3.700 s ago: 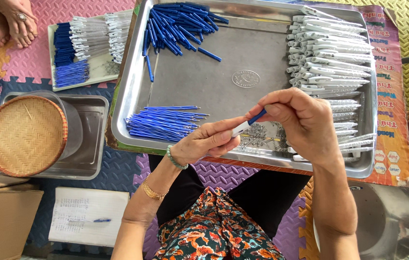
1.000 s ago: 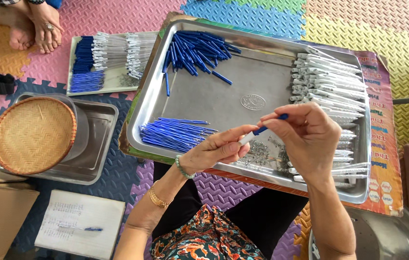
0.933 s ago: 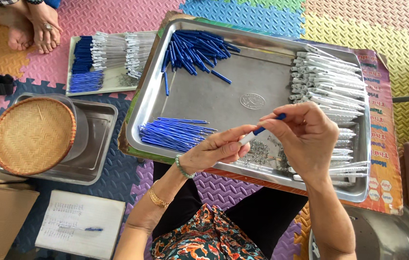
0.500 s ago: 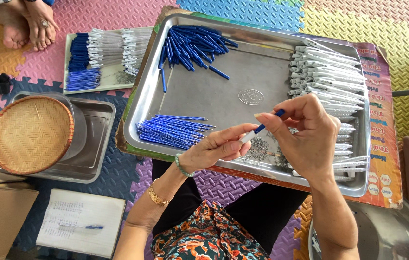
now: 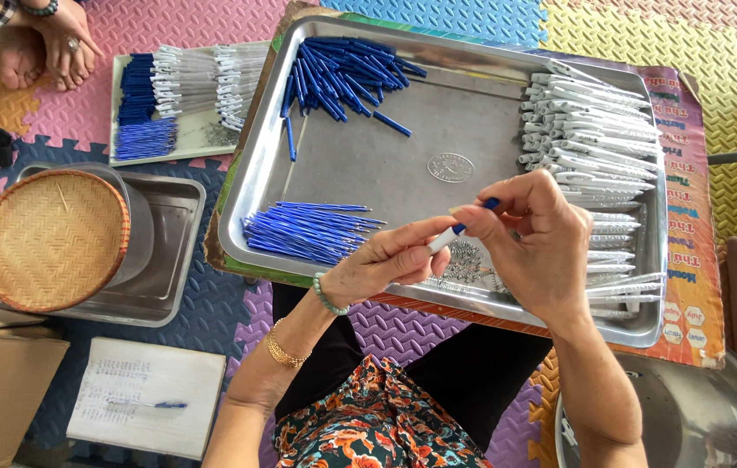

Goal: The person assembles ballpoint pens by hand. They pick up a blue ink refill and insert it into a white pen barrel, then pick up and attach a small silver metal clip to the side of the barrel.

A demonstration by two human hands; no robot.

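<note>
A slim ballpoint pen [image 5: 462, 229], white in the barrel and blue at its far end, is held above the lower middle of a large steel tray [image 5: 464, 113] that lies across the person's lap. The white end is pinched between thumb and fingertips of the left hand [image 5: 390, 260], which are closed narrowly on it, while the blue end is gripped by the curled fingers of the right hand [image 5: 533, 238], so that the pen is carried by both hands at once and touches nothing else. The pen is judged to be very light, stiff along its length and made of smooth plastic, so it is likely to slip or twist if held loosely; a fingertip pinch near each end, as seen here, is judged the surest hold, with the middle left free. Whether the blue part is seated fully cannot be told, since it is partly hidden by the right fingers. On the tray, a fan of thin blue refills [image 5: 308, 232] lies just left of the hands, a heap of blue caps [image 5: 342, 76] at the far left corner, and rows of white pen barrels [image 5: 594, 130] along the right side. A woven basket [image 5: 52, 241] rests in a smaller metal tray [image 5: 169, 260] to the left.
</note>
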